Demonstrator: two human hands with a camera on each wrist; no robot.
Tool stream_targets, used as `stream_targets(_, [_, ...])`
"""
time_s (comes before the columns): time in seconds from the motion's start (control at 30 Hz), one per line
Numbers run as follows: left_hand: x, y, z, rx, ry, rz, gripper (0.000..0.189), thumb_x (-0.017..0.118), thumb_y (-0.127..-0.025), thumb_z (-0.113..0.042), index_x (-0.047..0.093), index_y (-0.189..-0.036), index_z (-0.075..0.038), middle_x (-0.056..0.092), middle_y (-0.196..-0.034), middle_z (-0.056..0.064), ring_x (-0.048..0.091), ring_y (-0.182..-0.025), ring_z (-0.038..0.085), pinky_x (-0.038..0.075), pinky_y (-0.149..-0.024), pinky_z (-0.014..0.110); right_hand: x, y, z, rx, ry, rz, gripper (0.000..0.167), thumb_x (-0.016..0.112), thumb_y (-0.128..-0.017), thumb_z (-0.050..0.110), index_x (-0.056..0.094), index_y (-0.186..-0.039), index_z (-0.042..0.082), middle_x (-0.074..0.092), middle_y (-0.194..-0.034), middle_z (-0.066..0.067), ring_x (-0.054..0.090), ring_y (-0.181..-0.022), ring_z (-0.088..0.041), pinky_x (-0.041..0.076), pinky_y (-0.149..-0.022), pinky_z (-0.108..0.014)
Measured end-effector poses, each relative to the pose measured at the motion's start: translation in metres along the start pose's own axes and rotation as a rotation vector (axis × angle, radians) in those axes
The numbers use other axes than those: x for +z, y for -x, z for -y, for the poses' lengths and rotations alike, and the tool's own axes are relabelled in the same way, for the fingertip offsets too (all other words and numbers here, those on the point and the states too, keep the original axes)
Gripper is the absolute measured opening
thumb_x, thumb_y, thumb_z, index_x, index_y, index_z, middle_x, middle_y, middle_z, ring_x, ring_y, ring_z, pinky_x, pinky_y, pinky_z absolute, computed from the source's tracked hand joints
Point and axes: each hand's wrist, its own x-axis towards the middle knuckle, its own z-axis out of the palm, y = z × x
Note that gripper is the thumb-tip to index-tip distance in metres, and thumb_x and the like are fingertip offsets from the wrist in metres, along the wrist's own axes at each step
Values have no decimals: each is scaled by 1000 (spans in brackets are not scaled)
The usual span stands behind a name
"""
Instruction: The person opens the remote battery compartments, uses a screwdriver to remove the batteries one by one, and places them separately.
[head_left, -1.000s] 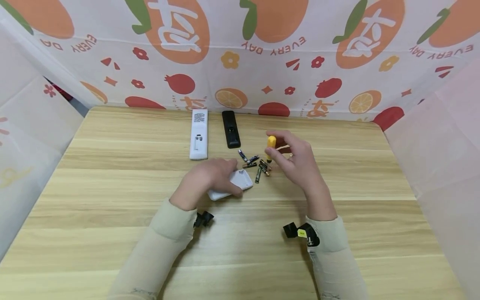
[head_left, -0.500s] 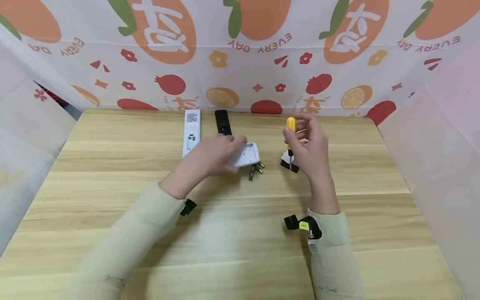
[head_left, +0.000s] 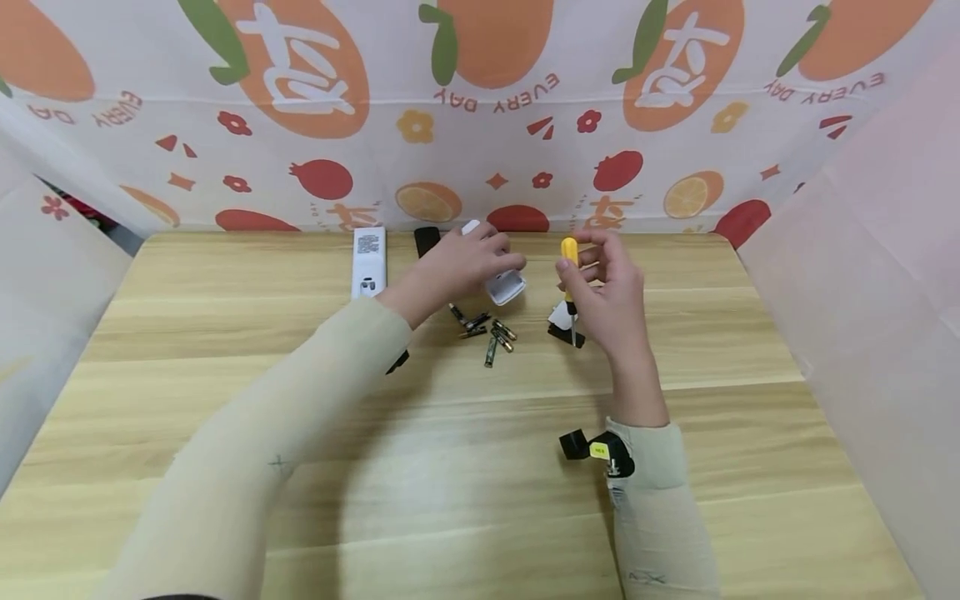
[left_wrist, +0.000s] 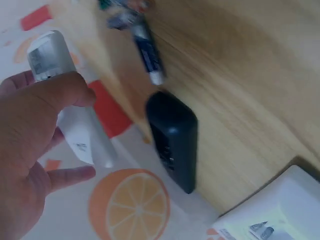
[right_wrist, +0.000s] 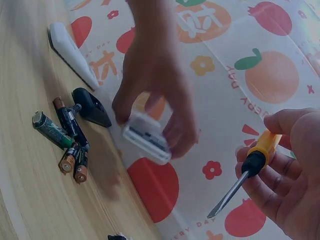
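Note:
My left hand (head_left: pixel 474 260) grips a white remote control (head_left: pixel 506 287) above the back of the table. In the left wrist view the thumb lies across the remote (left_wrist: pixel 82 127) and the fingers are behind it. My right hand (head_left: pixel 618 296) pinches the yellow handle of a screwdriver (head_left: pixel 570 254), whose metal blade points down in the head view. Just under that blade lie a white battery cover (head_left: pixel 559 315) and a black battery cover (head_left: pixel 561 335). Several loose batteries (head_left: pixel 491 354) are heaped between the two arms, in front of the left hand.
A second white remote (head_left: pixel 369 250) lies at the back left, partly hidden by the left forearm. Beside it is a black remote (head_left: pixel 427 240), mostly covered by the left hand. A fruit-print cloth (head_left: pixel 465 133) hangs along the table's back edge.
The left hand has lifted the white remote from the table and carried it toward the back, tilting it. The right hand has moved back with the screwdriver, and the covers have come into view.

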Motion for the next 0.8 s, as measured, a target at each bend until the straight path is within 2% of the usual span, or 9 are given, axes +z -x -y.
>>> stream_targets(0.17, [9, -18, 10, 6, 2, 81, 58, 62, -92, 5, 49, -136, -31, 51, -142, 6, 39, -133, 31, 48, -97, 57, -2, 0, 2, 34, 12, -4, 36, 66, -94, 6, 54, -126, -3, 64, -94, -22, 66, -77, -45, 52, -60, -19])
stream_targets(0.37, [19, -32, 14, 2, 23, 154, 58, 64, -92, 4, 51, -136, -31, 52, -144, 5, 39, -137, 31, 42, -106, 55, -4, -1, 2, 72, 32, 8, 37, 65, -95, 7, 54, -128, -2, 65, -96, -21, 67, -79, -42, 52, -61, -19])
stream_targets(0.53, [29, -34, 12, 8, 22, 128, 55, 66, -89, 6, 53, -129, -29, 58, -139, 6, 45, -132, 31, 45, -104, 52, -3, -3, -17, 67, 36, 18, 39, 66, -95, 11, 54, -131, 3, 65, -98, -20, 68, -80, -41, 52, -61, -19])
stream_targets(0.63, [33, -34, 10, 23, 17, 104, 52, 65, -89, 7, 53, -126, -26, 61, -133, 7, 50, -125, 31, 48, -100, 49, -3, -5, -33, 62, 45, 19, 40, 68, -95, 17, 55, -131, 9, 66, -98, -16, 68, -78, -35, 52, -61, -20])
stream_targets(0.8, [36, -33, 6, 29, -4, 99, 51, 67, -88, 6, 51, -127, -23, 62, -128, 8, 53, -118, 31, 50, -97, 46, -3, -4, -39, 33, 56, 26, 41, 69, -94, 26, 56, -130, 11, 66, -96, -9, 67, -76, -23, 55, -62, -24])
